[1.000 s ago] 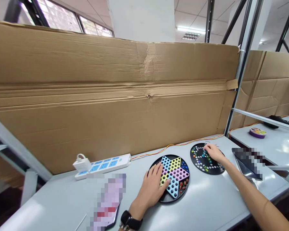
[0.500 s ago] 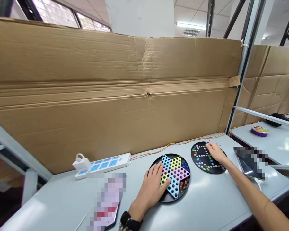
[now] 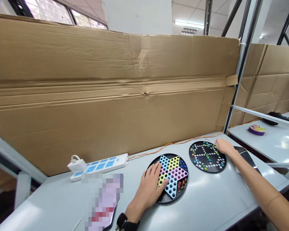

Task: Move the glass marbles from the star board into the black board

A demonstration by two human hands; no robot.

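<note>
A round black Chinese checkers board (image 3: 172, 162) with a blue, yellow and pink star lies on the table. Blue marbles (image 3: 182, 164) and reddish-brown marbles (image 3: 182, 184) sit in two of its rim pockets. My left hand (image 3: 148, 187) rests over the board's left side, fingers stretched out and thumb apart, holding nothing. To the right lies a second round black board (image 3: 199, 155) with white spots and several green and blue glass marbles (image 3: 208, 157). At its upper right edge my right hand (image 3: 224, 147) has its fingers drawn together; what they hold, if anything, is hidden.
A white power strip (image 3: 106, 165) with a plugged-in charger (image 3: 77, 164) lies along the cardboard wall (image 3: 110, 122). A blurred-out phone-like object (image 3: 107, 202) is left of my left hand. Beneath my right forearm lies a dark flat device (image 3: 247, 157). A purple round tin (image 3: 257, 129) sits on the neighbouring table.
My right hand has moved right, from over the top middle of the marble board to its upper right edge, uncovering more marbles. My left hand stays on the star board.
</note>
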